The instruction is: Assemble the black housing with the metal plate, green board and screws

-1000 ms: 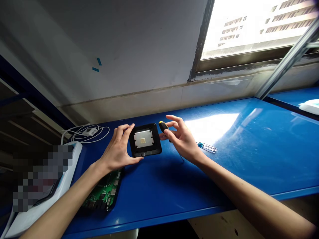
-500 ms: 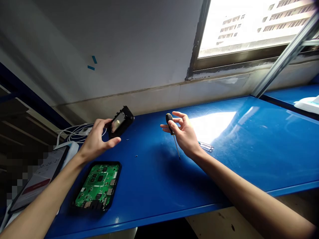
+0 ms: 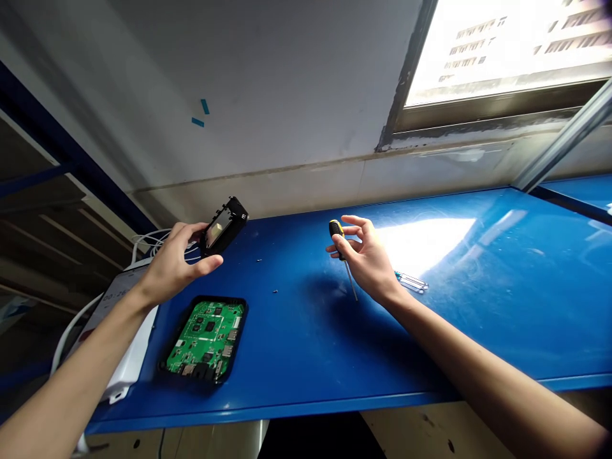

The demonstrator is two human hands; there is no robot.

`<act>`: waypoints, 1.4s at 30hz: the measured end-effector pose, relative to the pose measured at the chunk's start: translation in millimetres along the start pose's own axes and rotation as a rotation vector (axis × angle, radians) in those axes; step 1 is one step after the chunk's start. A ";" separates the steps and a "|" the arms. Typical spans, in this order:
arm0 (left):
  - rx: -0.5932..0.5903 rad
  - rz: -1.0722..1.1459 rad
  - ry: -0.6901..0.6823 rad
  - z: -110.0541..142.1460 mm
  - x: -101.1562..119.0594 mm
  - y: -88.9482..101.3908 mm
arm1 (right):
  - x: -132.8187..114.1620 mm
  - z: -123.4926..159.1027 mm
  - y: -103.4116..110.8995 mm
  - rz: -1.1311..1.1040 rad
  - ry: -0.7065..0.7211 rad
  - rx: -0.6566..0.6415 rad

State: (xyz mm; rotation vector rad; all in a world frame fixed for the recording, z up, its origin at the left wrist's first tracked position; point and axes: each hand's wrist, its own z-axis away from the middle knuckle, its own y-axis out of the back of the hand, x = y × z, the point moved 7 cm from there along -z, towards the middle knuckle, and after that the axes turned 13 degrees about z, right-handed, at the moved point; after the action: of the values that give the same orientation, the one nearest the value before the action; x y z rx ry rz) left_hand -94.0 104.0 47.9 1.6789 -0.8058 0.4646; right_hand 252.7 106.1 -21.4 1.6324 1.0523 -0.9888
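My left hand (image 3: 174, 262) grips a black plastic cover (image 3: 232, 226) by its near edge, tilted above the table. A metal plate with a pale square pad shows on the cover's inner face. Below it, a green circuit board (image 3: 209, 338) lies in the black lower half of a case. My right hand (image 3: 364, 255) holds a screwdriver (image 3: 337, 233) by its black and yellow handle, shaft pointing down. Two small screws, a nearer one (image 3: 275, 291) and a farther one (image 3: 259, 260), lie on the table between the hands.
Several clear-handled screwdrivers (image 3: 411, 282) lie on the blue table (image 3: 306, 370) behind my right wrist. To the left are a white power strip (image 3: 127, 370), a device with a lit screen (image 3: 115, 290) and coiled white cable (image 3: 148, 241). A wall (image 3: 287, 95) and window stand behind.
My left hand has carried the cover leftward from near the screwdriver and tipped it, uncovering the circuit board and screws to view. My right hand keeps the screwdriver. The view has shifted slightly.
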 end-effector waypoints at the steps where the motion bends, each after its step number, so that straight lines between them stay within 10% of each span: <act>1: -0.003 -0.006 -0.002 1.3 0.5 0.5 | 0.0 0.1 -0.7 0.014 0.008 -0.003; 15: -0.186 -0.148 -0.101 14.0 47.0 -24.2 | 1.7 -0.7 -2.7 0.153 0.048 -0.012; 26: -0.401 -0.186 -0.334 61.1 101.4 -119.2 | 0.7 -3.6 6.5 0.165 0.040 0.052; 35: -0.510 -0.185 -0.325 79.4 105.4 -154.5 | -3.1 -1.9 5.1 0.184 0.031 0.053; 39: -0.555 -0.158 -0.310 78.2 102.7 -152.4 | -2.9 -2.0 4.5 0.184 0.034 0.053; 42: -0.560 -0.129 -0.242 67.5 99.3 -116.6 | -2.5 -2.0 5.4 0.194 0.038 0.055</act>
State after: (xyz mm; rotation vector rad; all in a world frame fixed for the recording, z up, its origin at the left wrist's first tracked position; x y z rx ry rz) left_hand 50.5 25.2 17.6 1.2611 -0.8964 -0.0618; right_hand 257.2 106.5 -17.1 1.7678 0.8792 -0.8669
